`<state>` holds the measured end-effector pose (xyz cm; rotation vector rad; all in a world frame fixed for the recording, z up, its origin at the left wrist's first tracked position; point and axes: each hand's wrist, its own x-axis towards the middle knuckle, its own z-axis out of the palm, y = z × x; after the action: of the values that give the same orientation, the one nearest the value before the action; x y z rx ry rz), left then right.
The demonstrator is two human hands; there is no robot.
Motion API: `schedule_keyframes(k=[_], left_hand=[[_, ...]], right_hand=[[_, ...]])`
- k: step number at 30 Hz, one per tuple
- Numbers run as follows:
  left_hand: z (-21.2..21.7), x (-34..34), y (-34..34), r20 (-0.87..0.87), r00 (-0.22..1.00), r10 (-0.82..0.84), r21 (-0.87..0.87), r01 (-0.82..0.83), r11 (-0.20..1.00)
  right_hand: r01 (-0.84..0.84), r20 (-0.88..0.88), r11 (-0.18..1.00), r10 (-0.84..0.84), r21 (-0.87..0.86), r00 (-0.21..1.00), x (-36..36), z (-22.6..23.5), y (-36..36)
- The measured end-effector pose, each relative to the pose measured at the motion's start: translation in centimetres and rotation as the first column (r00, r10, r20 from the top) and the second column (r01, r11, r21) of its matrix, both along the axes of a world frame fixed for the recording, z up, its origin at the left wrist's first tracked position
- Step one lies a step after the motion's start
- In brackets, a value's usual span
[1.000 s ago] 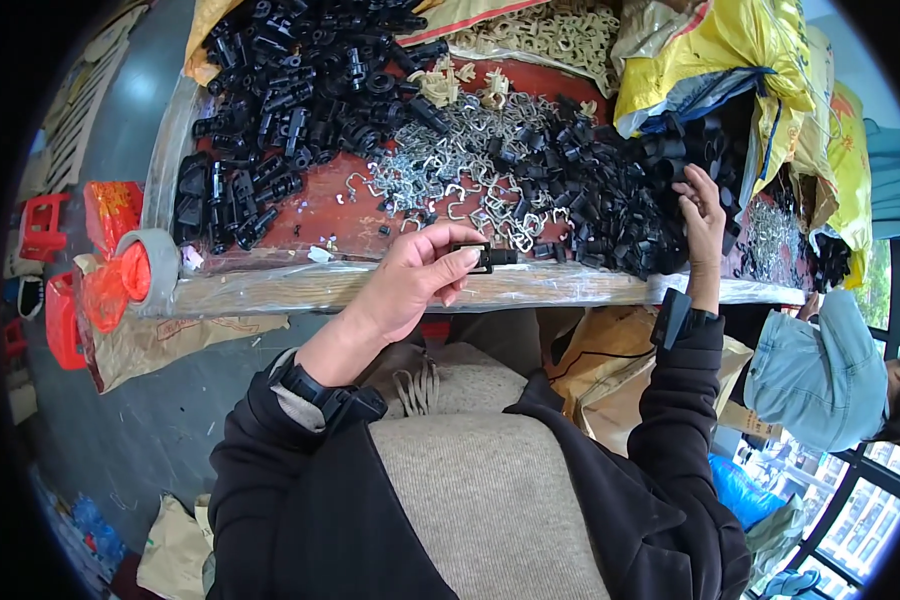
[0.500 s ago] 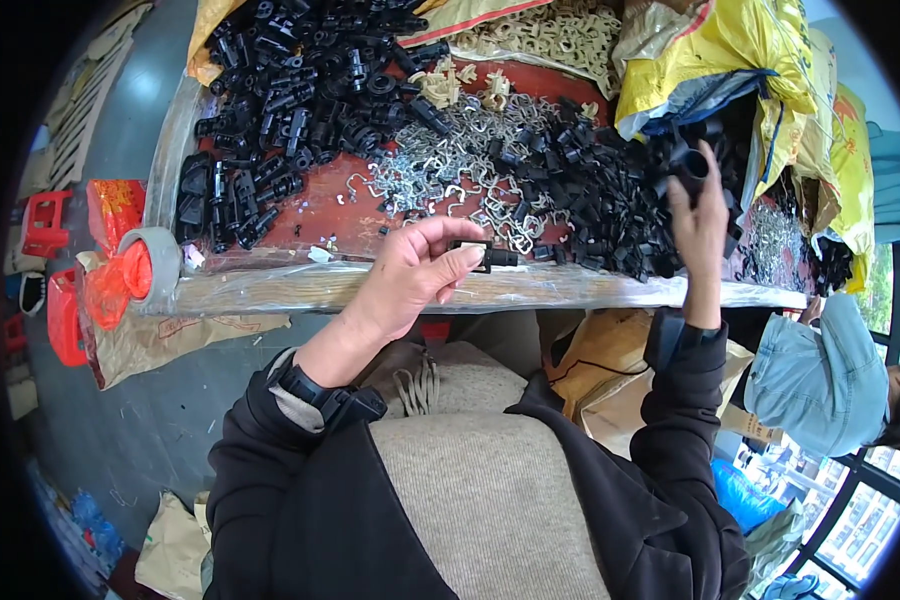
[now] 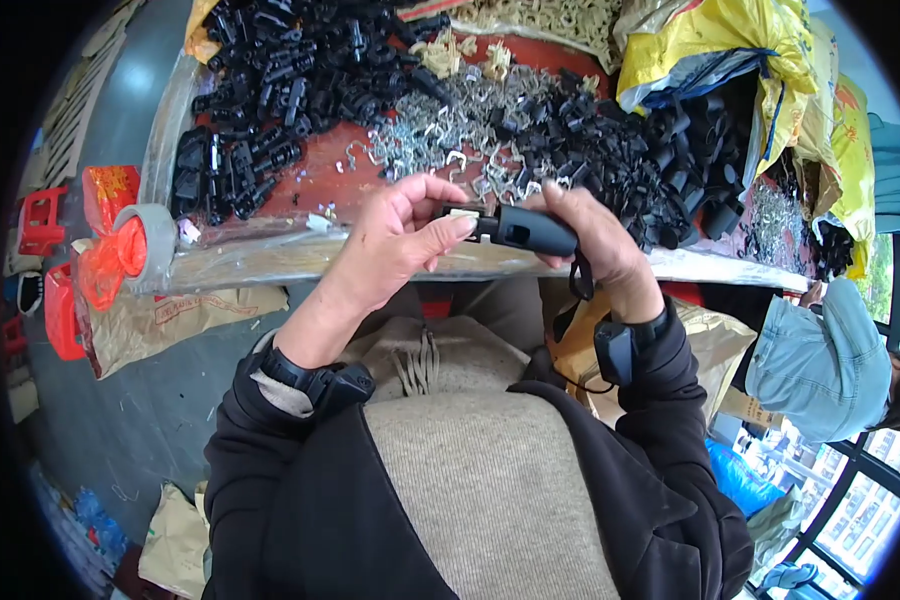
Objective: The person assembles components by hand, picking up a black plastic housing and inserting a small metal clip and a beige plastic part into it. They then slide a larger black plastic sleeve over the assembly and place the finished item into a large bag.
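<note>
A: What do the two hands hold at the centre of the frame?

B: The right hand (image 3: 598, 245) grips a black tube (image 3: 535, 230), its fingers (image 3: 568, 205) curled over the top. The left hand (image 3: 400, 240) meets it from the left, its fingers pinched on a small black clip (image 3: 467, 215) at the tube's left end. Tube and clip are held in the air just in front of the table (image 3: 320, 265) edge, above the person's lap.

A: Do the tube and the clip touch?

B: They appear to touch, end to end; whether they are joined cannot be told.

A: What lies on the table?

B: Upper left, a heap of black plastic parts (image 3: 280, 70). Upper centre, a scatter of metal clips (image 3: 440, 150). To their right, a pile of black tubes (image 3: 650, 150) spilling from a yellow sack (image 3: 710, 50). A roll of tape (image 3: 150, 230) sits at the table's left end, beside a red bag (image 3: 105, 270).

A: Anyone else present?

B: A person in a pale blue shirt (image 3: 815, 355) sits at the right edge of the frame, well apart from the hands.
</note>
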<state>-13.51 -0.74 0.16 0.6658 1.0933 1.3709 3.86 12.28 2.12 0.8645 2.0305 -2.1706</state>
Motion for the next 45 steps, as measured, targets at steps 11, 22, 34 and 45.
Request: schedule_keyframes(k=[11, 22, 34, 45], left_hand=[[-1.3, 0.1, 0.0, -0.141, 0.986, -0.088, -0.073, 0.078, 0.994], [-1.5, 0.8, -1.2, 0.133, 0.987, -0.095, -0.249, 0.126, 0.96], [-0.7, 1.5, -0.1, 0.13, 0.988, -0.088, -0.267, 0.12, 0.956], [0.0, 1.6, 0.3, 0.271, 0.961, -0.046, -0.247, 0.115, 0.962]], right_hand=[[0.391, -0.011, 0.9, -0.401, -0.193, 0.916, -1.3, -2.2, -3.6], [0.46, 0.036, 0.873, -0.46, -0.164, 0.887, 0.2, -1.7, -5.6], [0.509, 0.037, 0.807, -0.524, -0.3, 0.851, 0.1, -1.9, -5.4], [0.268, -0.498, 0.953, -0.164, 0.144, 0.852, -0.6, -2.7, -4.7]])
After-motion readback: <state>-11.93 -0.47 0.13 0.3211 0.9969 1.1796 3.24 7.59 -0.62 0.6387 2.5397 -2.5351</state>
